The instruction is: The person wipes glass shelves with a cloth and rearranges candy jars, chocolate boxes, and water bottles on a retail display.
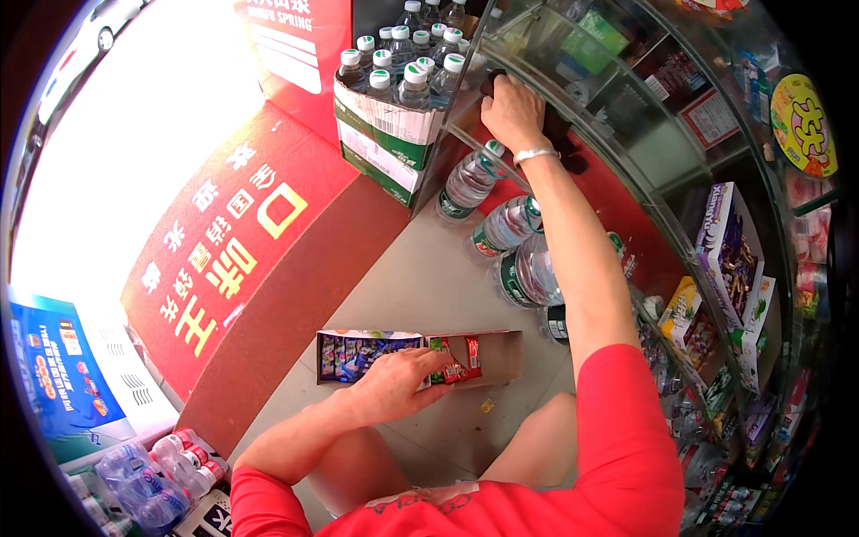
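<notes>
My left hand (403,380) lies over a shallow cardboard box (501,358) on the floor between my knees. Its fingers are stretched out over the box, near small red packets (461,356); blue and purple packets (358,351) fill the left part. My right hand (517,115), with a bracelet at the wrist, reaches far forward to the glass display case (617,166). The fingers there are curled round something dark (492,82), whose kind I cannot make out. Below that arm, several large water bottles (506,224) stand in a row along the case.
An open carton (385,139) of capped water bottles stands at the far end. A red counter panel (242,242) runs along the left side. Shrink-wrapped bottles (148,479) sit at lower left. Boxes of snacks (729,255) crowd the curved shelves at right. A small yellow wrapper (488,405) lies on the floor.
</notes>
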`<act>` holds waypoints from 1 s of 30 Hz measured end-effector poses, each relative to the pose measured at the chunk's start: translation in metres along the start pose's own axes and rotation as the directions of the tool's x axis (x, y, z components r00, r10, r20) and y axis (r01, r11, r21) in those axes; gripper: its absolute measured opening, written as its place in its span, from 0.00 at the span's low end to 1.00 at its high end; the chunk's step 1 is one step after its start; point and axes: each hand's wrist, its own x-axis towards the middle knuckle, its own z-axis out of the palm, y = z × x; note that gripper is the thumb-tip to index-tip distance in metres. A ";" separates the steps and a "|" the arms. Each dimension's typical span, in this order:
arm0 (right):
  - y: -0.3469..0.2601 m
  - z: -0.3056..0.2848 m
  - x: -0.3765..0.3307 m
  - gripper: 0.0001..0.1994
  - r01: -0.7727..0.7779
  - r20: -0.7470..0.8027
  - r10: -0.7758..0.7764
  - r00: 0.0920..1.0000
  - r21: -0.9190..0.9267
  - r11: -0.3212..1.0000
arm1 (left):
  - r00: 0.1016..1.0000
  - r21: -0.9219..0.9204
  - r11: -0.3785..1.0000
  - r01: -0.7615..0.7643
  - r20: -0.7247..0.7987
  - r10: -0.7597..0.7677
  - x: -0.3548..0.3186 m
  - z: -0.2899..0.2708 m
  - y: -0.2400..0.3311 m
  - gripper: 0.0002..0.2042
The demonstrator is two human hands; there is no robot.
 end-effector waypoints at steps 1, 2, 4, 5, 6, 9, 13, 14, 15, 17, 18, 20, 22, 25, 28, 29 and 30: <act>-0.004 0.000 0.000 0.10 -0.046 0.003 0.046 0.999 -0.006 0.999 | 1.000 0.007 1.000 0.007 0.000 -0.007 0.000 0.000 0.000 0.19; -0.002 -0.002 -0.010 0.10 0.055 0.049 -0.059 0.997 0.086 0.995 | 1.000 0.011 1.000 0.013 0.001 -0.013 -0.001 0.001 -0.001 0.19; 0.001 -0.022 -0.029 0.11 0.276 0.083 -0.309 0.947 0.272 0.922 | 0.999 0.006 1.000 0.019 -0.027 -0.019 0.004 0.000 -0.003 0.19; 0.004 -0.031 -0.047 0.15 0.274 0.132 -0.318 0.939 0.272 0.922 | 1.000 -0.010 1.000 0.018 -0.023 -0.018 0.006 0.004 -0.006 0.18; 0.006 -0.038 -0.064 0.20 0.276 0.175 -0.331 0.927 0.277 0.920 | 0.999 -0.022 1.000 0.022 -0.024 -0.022 0.006 0.005 -0.007 0.18; 0.039 -0.075 -0.093 0.17 0.245 0.236 -0.302 0.924 0.243 0.939 | 1.000 0.008 1.000 0.016 -0.001 -0.016 0.002 0.003 -0.001 0.19; 0.059 -0.079 -0.086 0.14 0.253 -0.065 -0.261 0.963 -0.112 0.961 | 1.000 0.012 1.000 -0.001 -0.023 0.001 0.001 0.002 0.000 0.19; 0.054 -0.077 -0.070 0.13 0.259 -0.158 -0.293 0.943 -0.205 0.944 | 1.000 0.018 0.999 0.027 0.001 -0.027 0.002 0.003 -0.002 0.19; 0.045 -0.078 -0.052 0.11 0.351 -0.160 -0.394 0.905 -0.242 0.905 | 0.999 0.010 0.999 0.034 -0.005 -0.034 0.003 0.005 -0.005 0.19; 0.029 -0.065 -0.012 0.09 0.513 -0.130 -0.567 0.813 -0.299 0.805 | 0.998 -0.008 0.998 0.055 -0.020 -0.056 0.005 0.008 -0.010 0.18; 0.029 -0.047 -0.003 0.09 0.526 -0.088 -0.578 0.811 -0.324 0.787 | 0.998 0.019 0.998 0.065 -0.007 -0.064 0.008 0.010 -0.014 0.18; 0.041 -0.016 0.003 0.11 0.540 -0.095 -0.577 0.811 -0.257 0.802 | 0.995 0.032 0.995 0.098 0.005 -0.099 0.011 0.010 -0.014 0.19; 0.060 -0.003 0.000 0.14 0.538 -0.180 -0.541 0.822 -0.070 0.840 | 0.996 0.043 0.995 0.091 -0.010 -0.091 0.012 0.013 -0.019 0.19; 0.059 -0.011 -0.018 0.21 0.424 -0.064 -0.420 0.905 0.122 0.897 | 0.989 0.067 0.987 0.148 0.009 -0.149 0.010 0.011 -0.024 0.18; 0.063 -0.057 -0.061 0.25 0.321 -0.005 -0.322 0.947 0.095 0.942 | 0.981 0.045 0.981 0.188 0.040 -0.190 0.006 0.008 -0.030 0.18; 0.078 -0.067 -0.081 0.26 0.269 0.020 -0.271 0.962 0.049 0.962 | 0.983 0.054 0.983 0.174 0.044 -0.177 0.006 0.008 -0.030 0.19; 0.092 -0.078 -0.100 0.27 0.218 0.040 -0.218 0.975 0.004 0.976 | 0.985 0.065 0.985 0.162 0.046 -0.165 0.006 0.006 -0.030 0.19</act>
